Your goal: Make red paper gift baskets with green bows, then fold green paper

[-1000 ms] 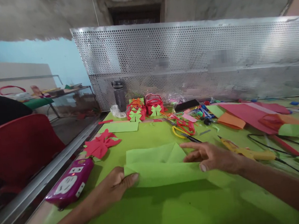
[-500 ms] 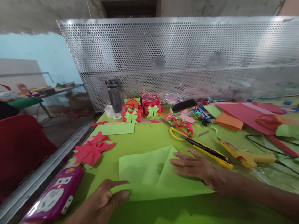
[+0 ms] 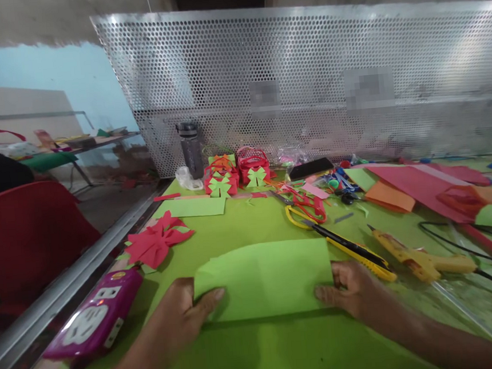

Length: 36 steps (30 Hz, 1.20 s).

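Note:
Between my hands is a sheet of light green paper (image 3: 263,280), its long side running left to right just above the green tabletop (image 3: 241,225). My left hand (image 3: 196,306) pinches the left end, thumb on the near face and fingers behind. At the right end, my right hand (image 3: 347,287) grips it the same way, with its fingers partly hidden. Right of the sheet lie a yellow and black box cutter (image 3: 353,250) and yellow-handled scissors (image 3: 298,217). Red paper petals (image 3: 158,241) rest to its left.
A purple power strip (image 3: 98,318) sits at the left edge. A yellow glue gun (image 3: 420,255) with its cord lies right. Small red paper baskets (image 3: 253,169), a bottle (image 3: 191,152) and a phone (image 3: 311,169) stand or lie before a perforated metal panel (image 3: 218,66).
My right hand has gone from lying flat on the paper to gripping its right end. The sheet, before spread with a raised corner, is now held up at both ends.

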### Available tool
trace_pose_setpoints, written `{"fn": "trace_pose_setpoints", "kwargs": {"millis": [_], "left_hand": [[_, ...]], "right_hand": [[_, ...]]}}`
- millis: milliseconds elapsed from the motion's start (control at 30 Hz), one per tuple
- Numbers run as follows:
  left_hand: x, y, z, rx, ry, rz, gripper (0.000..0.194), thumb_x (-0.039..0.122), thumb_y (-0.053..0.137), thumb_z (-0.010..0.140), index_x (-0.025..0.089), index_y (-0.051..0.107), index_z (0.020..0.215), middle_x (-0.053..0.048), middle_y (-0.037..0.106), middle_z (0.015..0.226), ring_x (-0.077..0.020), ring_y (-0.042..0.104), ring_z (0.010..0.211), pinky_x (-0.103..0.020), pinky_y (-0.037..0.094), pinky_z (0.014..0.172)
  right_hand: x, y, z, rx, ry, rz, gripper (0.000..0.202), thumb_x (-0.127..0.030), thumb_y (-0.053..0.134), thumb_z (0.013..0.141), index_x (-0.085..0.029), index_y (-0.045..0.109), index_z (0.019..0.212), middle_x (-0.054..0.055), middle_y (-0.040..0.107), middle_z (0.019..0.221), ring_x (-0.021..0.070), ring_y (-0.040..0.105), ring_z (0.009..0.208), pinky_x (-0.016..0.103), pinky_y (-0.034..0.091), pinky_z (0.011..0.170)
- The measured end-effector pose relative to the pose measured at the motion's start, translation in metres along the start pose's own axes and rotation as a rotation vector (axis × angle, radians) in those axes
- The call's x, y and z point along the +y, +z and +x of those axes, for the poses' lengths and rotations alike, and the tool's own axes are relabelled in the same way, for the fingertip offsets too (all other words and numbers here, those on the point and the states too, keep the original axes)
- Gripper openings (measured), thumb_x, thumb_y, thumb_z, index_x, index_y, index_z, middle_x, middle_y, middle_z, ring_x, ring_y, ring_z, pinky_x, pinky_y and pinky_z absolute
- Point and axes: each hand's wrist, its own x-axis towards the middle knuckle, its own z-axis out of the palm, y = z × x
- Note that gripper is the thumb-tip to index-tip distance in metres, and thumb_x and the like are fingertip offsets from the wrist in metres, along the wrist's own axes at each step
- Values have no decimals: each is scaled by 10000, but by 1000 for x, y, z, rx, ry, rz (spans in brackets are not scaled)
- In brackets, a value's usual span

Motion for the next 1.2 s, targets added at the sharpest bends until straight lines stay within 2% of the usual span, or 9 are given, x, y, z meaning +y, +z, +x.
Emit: {"fn": "trace_pose_setpoints", "kwargs": {"millis": [133,267,400,533,633,733,833,900,1200], "left_hand": [[7,0,8,53,110,-36,443,521,517,788,165,601,1039,-92,694,1034,-290,640,946,-367,498,807],[7,5,9,186,40,71,752,535,512,785,137,314,1392,-199,498,1352,-350,520,1182,-446,417,940],[11,7,12,119,-35,320,844,490,455,824,111,71,1472,-162,692,975,-337,657,910,-426,486,744],[19,2,9,-31,-32,683,680,442,359,891,84,232,1455,-103,669,667,-319,650,652,-445,482,640],[27,3,1,22,144,846,501,297,394,899,166,436,1380,-183,690,991,-374,626,955,-545,461,813],[44,15,-4,-24,368,859,495,255,485,864,234,471,1358,-169,523,1343,-432,413,1255,-673,270,995],[59,36,1,-287,500,735,642,498,510,841,150,440,1376,-223,425,1406,-463,315,1306,-699,244,1001],[62,50,8,-347,526,658,768,638,409,829,118,400,1395,-242,369,1434,-459,246,1338,-702,215,1015],[36,71,20,-287,554,560,811,739,272,797,247,292,1441,-202,232,1510,-499,139,1352,-833,145,886]], "right_hand": [[-5,5,8,150,108,61,694,-429,633,738,-105,435,1318,-97,347,500,102,325,448,225,252,428],[1,9,11,259,14,-90,854,-350,581,775,-113,144,1469,-109,345,511,113,335,465,232,288,475],[9,9,13,188,-188,-401,441,-286,488,847,-152,545,1263,-9,533,609,151,504,563,269,375,556],[7,8,16,34,-276,-748,270,-206,437,883,-182,705,861,51,627,689,176,576,639,268,343,556],[2,6,18,-18,-235,-804,214,-187,480,869,-189,686,810,32,633,691,162,584,637,256,319,551],[0,5,19,-58,-229,-777,214,-219,480,884,-183,678,811,37,645,720,172,595,665,264,327,573],[-1,4,19,-77,-212,-749,223,-251,478,896,-186,681,831,46,657,737,190,609,698,277,347,596],[-2,4,19,-75,-189,-734,192,-226,500,879,-194,683,831,48,669,754,196,620,715,281,363,609],[13,3,21,-41,-238,-603,257,-277,442,885,-232,653,746,42,681,750,182,616,649,283,431,591]]}}
